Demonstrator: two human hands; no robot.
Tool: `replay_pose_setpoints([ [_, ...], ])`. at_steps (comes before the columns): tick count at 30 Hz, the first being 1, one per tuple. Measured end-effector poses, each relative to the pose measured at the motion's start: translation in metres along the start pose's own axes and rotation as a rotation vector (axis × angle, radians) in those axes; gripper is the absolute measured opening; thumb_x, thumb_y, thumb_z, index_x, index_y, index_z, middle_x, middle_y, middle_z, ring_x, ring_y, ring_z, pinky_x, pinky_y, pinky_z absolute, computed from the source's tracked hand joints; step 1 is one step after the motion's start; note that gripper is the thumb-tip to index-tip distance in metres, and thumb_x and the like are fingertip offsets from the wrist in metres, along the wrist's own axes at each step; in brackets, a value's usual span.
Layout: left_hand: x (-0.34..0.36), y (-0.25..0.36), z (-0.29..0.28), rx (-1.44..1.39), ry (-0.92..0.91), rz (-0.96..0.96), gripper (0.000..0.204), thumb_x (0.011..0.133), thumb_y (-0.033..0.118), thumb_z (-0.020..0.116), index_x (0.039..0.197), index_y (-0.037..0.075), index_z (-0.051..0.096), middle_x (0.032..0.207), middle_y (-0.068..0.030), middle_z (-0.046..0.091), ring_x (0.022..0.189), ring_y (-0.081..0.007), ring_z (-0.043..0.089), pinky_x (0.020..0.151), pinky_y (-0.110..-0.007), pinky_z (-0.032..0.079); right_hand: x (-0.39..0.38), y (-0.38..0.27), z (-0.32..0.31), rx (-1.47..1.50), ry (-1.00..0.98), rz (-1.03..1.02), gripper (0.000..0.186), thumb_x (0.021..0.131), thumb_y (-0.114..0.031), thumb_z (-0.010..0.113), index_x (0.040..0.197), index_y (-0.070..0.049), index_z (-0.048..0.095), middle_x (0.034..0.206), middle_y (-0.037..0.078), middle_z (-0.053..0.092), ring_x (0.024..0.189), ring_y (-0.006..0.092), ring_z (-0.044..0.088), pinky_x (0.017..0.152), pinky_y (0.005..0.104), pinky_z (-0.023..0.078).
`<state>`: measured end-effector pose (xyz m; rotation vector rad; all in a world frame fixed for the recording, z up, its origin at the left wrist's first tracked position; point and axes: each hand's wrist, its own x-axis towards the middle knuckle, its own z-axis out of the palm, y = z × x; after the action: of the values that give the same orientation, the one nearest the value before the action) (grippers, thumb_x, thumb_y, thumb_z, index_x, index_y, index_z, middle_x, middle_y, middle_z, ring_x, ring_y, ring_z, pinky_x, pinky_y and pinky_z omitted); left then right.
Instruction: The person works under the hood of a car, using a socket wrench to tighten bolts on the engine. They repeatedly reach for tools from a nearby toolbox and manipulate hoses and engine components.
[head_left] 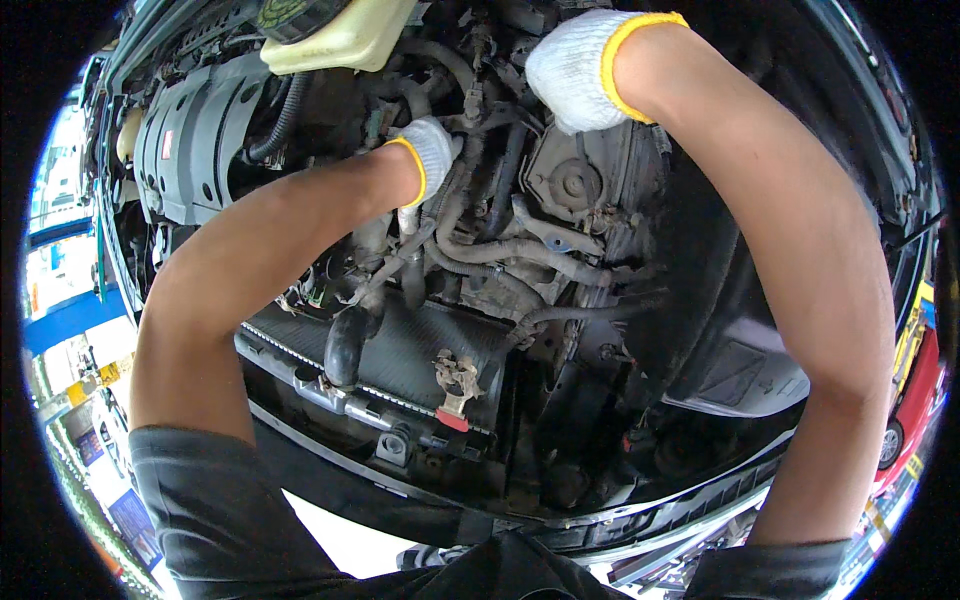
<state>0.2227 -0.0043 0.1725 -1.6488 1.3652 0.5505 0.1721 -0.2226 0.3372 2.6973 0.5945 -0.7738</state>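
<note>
Head: gloved hands (432, 152) (both) among hoses (500, 250).

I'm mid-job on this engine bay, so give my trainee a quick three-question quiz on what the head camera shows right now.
1. True or false: both hands wear white knit gloves with yellow cuffs.
2. Which hand is deeper among the hoses at the middle of the engine bay? A) left B) right
3. What pale part sits at the top of the picture, left of the right hand?

Key:
1. True: the left hand and the right hand are both gloved that way.
2. A: the left hand is down among the hoses; the right hand rests higher up, its grip hidden.
3. A cream fluid reservoir with a dark cap.
</note>
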Motion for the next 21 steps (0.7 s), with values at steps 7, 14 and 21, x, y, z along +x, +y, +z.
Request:
replay_pose_setpoints([
  [7, 0.008, -0.002, 0.007, -0.02, -0.003, 0.045, 0.095, 0.062, 0.072, 0.102, 0.135, 0.013, 0.085, 0.134, -0.0098, 0.082, 0.127, -0.0315, 0.078, 0.102, -0.047, 0.061, 0.004, 0.006, 0.009, 0.02, 0.064, -0.033, 0.022, 0.089, -0.02, 0.076, 0.097, -0.003, 0.088, 0.095, 0.024, 0.082, 0.088, 0.0434, 0.08, 0.082, 0.0525, 0.064],
  [14, -0.005, -0.006, 0.013, -0.169, 0.173, -0.007, 0.099, 0.06, 0.06, 0.105, 0.135, 0.002, 0.077, 0.126, -0.0178, 0.083, 0.117, -0.0357, 0.08, 0.098, -0.047, 0.062, 0.004, 0.01, 0.011, 0.043, 0.04, 0.005, 0.023, 0.088, -0.02, 0.076, 0.098, -0.003, 0.087, 0.094, 0.023, 0.081, 0.085, 0.0418, 0.08, 0.08, 0.0516, 0.063],
  [21, -0.012, -0.015, 0.011, -0.167, 0.326, 0.043, 0.118, 0.056, 0.055, 0.107, 0.146, -0.008, 0.065, 0.118, -0.0196, 0.081, 0.113, -0.0389, 0.077, 0.101, -0.045, 0.06, -0.016, 0.02, 0.017, 0.014, 0.157, -0.069, 0.022, 0.088, -0.017, 0.076, 0.099, -0.002, 0.087, 0.092, 0.023, 0.081, 0.082, 0.0394, 0.079, 0.077, 0.0499, 0.063],
])
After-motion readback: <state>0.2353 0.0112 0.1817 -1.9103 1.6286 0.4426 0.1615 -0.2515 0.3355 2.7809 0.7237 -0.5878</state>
